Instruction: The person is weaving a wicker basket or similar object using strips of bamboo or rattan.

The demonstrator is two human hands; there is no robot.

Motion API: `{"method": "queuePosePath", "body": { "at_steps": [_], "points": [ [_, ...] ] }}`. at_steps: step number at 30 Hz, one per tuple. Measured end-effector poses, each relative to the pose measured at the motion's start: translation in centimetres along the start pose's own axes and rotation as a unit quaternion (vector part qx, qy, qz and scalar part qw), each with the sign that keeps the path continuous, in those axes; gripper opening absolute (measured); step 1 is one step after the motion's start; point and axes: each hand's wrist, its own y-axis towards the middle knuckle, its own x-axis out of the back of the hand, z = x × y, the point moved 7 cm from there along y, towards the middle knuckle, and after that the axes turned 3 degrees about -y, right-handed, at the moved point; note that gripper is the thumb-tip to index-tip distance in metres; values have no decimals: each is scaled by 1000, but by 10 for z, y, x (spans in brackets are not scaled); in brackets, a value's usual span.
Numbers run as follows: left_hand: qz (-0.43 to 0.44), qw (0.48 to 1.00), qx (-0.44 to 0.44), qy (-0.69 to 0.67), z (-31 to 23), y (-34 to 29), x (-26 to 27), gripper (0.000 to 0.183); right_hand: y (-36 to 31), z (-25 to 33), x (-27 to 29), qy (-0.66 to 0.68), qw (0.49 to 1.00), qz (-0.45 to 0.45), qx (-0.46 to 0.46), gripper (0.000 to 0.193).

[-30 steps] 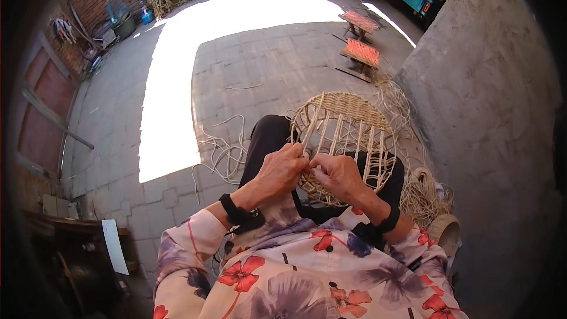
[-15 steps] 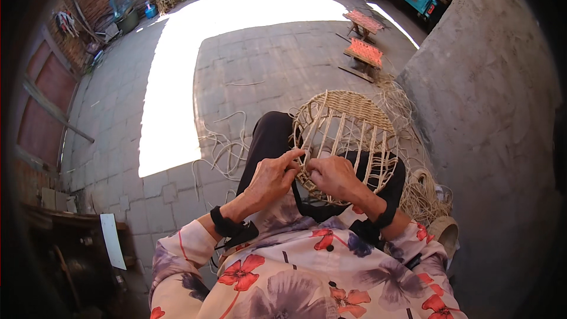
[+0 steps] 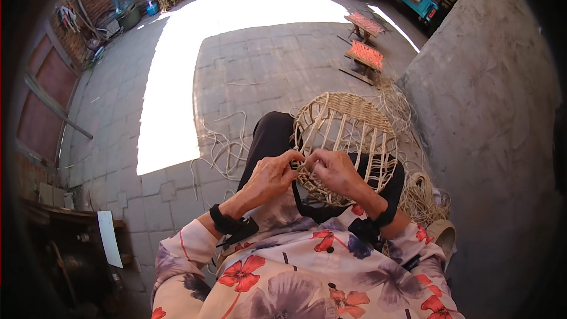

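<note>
Across my lap lies a rounded cord-woven basket (image 3: 357,104), tightly woven along its far side. Nearer to me it is open, with parallel pale cords running across. My left hand (image 3: 270,178) is at its near left rim, thumb and forefinger pinched on the edge. Just right of it, my right hand (image 3: 338,173) is closed above the same rim, fingers bent down and knuckles raised. Whatever sits between the right fingertips is too small to make out. The two hands' fingertips nearly meet.
Loose cord (image 3: 221,147) trails over the paving on my left. A tangled cord heap (image 3: 422,198) lies to my right, beside a grey wall (image 3: 487,118). Two low stools with red woven tops (image 3: 366,53) stand ahead. A dark wooden cabinet (image 3: 65,260) is at the near left.
My right hand has lifted a little off the rim, its fingers now farther from me and more bent. The left hand stays at nearly the same spot on the basket.
</note>
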Motion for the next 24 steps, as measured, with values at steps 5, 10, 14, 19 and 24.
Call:
{"method": "queuePosePath", "body": {
  "at_steps": [5,10,14,19,24],
  "points": [
    [85,911,99,-392,-7,-7,53,21,3,44,-2,48,996,71,25,12],
    [-101,860,-22,-500,14,-33,218,32,24,24,-3,140,988,67,4,20],
    [-158,841,-95,-508,51,-74,295,40,28,-9,4,218,972,-8,-88,18],
    [-470,835,107,-264,87,-90,289,33,12,-37,30,245,955,-31,-165,19],
    [-286,944,36,-157,70,-28,165,6,-1,-48,49,21,990,-123,-72,20]
  ]
}}
